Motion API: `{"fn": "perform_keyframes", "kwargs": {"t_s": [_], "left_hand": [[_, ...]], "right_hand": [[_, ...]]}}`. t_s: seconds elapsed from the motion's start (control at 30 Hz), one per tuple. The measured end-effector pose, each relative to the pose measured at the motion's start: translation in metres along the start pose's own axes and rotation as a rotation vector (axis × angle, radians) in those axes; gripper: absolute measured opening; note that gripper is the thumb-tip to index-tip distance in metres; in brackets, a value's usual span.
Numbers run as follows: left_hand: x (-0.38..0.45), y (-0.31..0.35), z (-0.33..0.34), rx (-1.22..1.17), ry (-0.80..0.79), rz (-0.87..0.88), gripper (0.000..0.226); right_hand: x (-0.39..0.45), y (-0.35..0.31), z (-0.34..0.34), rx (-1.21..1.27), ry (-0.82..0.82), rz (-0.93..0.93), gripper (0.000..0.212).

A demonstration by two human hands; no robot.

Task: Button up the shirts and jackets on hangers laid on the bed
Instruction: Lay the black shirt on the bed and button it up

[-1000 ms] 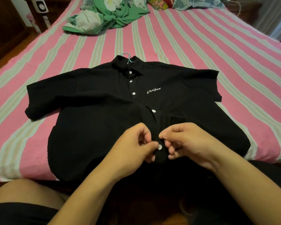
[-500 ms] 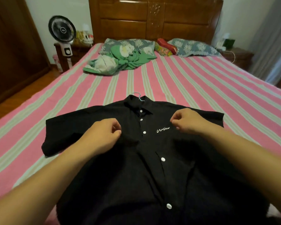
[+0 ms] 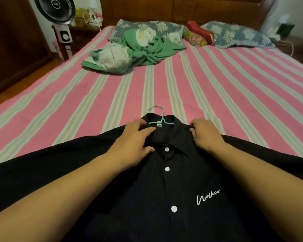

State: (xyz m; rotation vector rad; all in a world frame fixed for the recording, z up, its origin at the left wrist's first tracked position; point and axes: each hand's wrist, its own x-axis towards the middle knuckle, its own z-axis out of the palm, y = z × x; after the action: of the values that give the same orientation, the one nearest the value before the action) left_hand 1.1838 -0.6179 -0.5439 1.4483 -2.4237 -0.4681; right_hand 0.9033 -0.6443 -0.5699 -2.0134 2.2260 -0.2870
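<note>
Black shirt (image 3: 147, 198), collar toward headboard

One black short-sleeved shirt (image 3: 147, 198) lies at the near edge of the bed (image 3: 217, 102), on one teal hanger (image 3: 158, 116) whose hook pokes out past the collar. Three white buttons show down its front — the top button (image 3: 167, 149), the second button (image 3: 167, 169) and the third button (image 3: 174, 209) — and one white script logo (image 3: 208, 197) sits on the chest. Two hands are on the collar: the left hand (image 3: 135, 142) and the right hand (image 3: 204, 135). Toward the far edge lie one crumpled green-and-white cloth (image 3: 129, 49), two blue floral pillows — the left pillow (image 3: 147, 28) and the right pillow (image 3: 234, 34) — and one red patterned cushion (image 3: 198, 34) between them. One standing fan (image 3: 55, 11) stands beyond the far left corner.
</note>
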Motion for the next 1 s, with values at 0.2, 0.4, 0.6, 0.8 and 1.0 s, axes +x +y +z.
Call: {"fn": "perform_keyframes", "kwargs": {"t_s": [0.2,0.4,0.6,0.8,1.0], "left_hand": [[-0.036,0.029,-0.051,0.147,0.183,0.116,0.032],[-0.09,0.128,-0.213,0.146,0.516,0.355,0.026],[-0.125,0.199,-0.398,0.107,0.666,0.424,0.012],[-0.186,0.216,-0.544,0.205,0.384,0.28,0.067],[-0.223,0.223,-0.66,0.659,0.507,0.419,0.045]], "right_hand": [[-0.05,-0.006,-0.079,0.213,-0.013,-0.062,0.021],[-0.114,-0.054,-0.282,0.227,0.224,-0.129,0.021],[-0.167,-0.168,-0.519,0.282,0.474,-0.256,0.03],[-0.177,-0.241,-0.637,0.255,0.568,-0.36,0.025],[-0.16,-0.291,-0.68,0.417,0.467,-0.544,0.023]]}}
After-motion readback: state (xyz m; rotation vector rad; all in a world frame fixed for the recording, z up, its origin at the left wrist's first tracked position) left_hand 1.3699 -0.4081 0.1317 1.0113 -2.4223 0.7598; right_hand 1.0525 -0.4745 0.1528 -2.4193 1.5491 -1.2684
